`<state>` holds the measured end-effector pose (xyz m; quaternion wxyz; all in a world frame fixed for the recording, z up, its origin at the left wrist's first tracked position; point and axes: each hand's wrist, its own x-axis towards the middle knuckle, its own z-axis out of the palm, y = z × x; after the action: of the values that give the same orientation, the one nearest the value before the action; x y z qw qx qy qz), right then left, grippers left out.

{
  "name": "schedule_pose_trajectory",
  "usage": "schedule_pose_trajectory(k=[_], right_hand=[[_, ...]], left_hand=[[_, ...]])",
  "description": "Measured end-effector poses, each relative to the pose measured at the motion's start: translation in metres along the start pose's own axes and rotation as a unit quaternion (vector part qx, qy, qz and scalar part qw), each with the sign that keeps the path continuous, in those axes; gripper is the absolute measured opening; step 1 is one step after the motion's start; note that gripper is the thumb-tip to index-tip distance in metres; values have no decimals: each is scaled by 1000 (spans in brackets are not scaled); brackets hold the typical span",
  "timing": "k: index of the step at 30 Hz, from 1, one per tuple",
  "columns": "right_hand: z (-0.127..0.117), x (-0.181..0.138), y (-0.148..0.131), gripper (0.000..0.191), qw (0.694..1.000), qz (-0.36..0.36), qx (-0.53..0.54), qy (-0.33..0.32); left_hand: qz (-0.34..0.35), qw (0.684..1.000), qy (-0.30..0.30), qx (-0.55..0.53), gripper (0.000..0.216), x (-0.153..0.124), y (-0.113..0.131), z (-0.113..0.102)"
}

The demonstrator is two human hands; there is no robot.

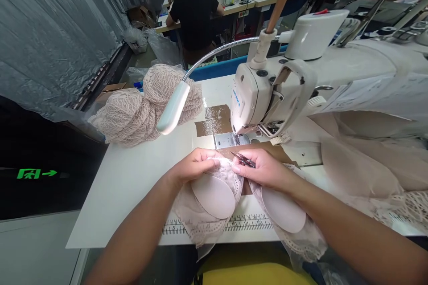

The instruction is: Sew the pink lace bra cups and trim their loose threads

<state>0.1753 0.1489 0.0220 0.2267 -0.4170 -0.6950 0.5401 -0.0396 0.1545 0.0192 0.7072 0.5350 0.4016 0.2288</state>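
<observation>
A pale pink lace bra piece (214, 196) with two padded cups hangs over the front edge of the sewing table. My left hand (200, 163) is closed on its upper lace edge, thumb on top. My right hand (259, 167) pinches the lace near the middle, between the cups, and also has small dark thread snips (244, 159) in its grasp, tips pointing left. Just beyond both hands is the needle area of a white sewing machine (249, 93). The fingers under the fabric are hidden.
Stacked lace cups (130, 113) lie at the table's left rear. A lamp on a bent neck (174, 107) reaches over the table. Beige fabric (361, 160) is heaped at the right. A printed ruler (247, 222) runs along the front edge. Another person (194, 18) sits farther back.
</observation>
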Motion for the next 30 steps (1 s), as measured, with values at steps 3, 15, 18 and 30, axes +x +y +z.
schedule_pose_trajectory(k=[3, 15, 18, 30], right_hand=[[-1, 0, 0, 19, 1000, -3, 6, -8], [0, 1, 7, 26, 999, -13, -33, 10], [0, 1, 8, 26, 999, -17, -40, 13], [5, -7, 11, 16, 954, -215, -184, 95]], left_hand=[[4, 1000, 6, 9, 22, -2, 2, -1], [49, 994, 5, 93, 28, 0, -3, 1], [51, 994, 3, 94, 25, -1, -3, 3], [242, 782, 154, 553, 31, -1, -11, 6]])
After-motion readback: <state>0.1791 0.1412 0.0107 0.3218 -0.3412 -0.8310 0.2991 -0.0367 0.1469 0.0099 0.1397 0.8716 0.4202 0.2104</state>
